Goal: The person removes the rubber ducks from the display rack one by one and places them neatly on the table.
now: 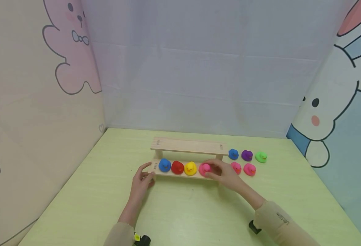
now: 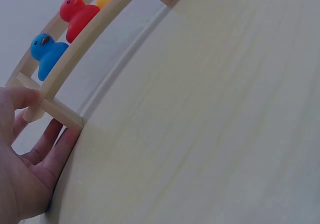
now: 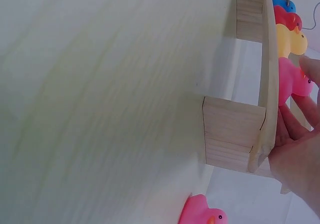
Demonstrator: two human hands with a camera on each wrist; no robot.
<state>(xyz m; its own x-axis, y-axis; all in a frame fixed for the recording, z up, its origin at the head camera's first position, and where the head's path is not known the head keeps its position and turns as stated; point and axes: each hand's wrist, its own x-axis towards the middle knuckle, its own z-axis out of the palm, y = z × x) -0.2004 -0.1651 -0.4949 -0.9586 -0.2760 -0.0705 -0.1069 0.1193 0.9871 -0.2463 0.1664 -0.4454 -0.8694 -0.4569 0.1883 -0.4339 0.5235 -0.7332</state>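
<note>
A two-tier wooden shelf (image 1: 189, 145) stands on the table. A blue duck (image 1: 165, 165), a red duck (image 1: 177, 167) and a yellow duck (image 1: 190, 168) sit in a row on its lower board. My left hand (image 1: 141, 181) grips the left end of that board; in the left wrist view its fingers lie around the board end and the leg. With thumb and fingers my right hand (image 1: 226, 173) pinches a pink duck (image 3: 287, 81) at the right of the row, beside the yellow one. The shelf's upper board holds nothing.
Right of the shelf, a blue duck (image 1: 233, 154), a purple duck (image 1: 247, 155) and a green duck (image 1: 261, 157) form a back row on the table (image 1: 186, 212). Two pink ducks, one at the front right (image 1: 249, 169), sit before them. Cloth walls surround the table.
</note>
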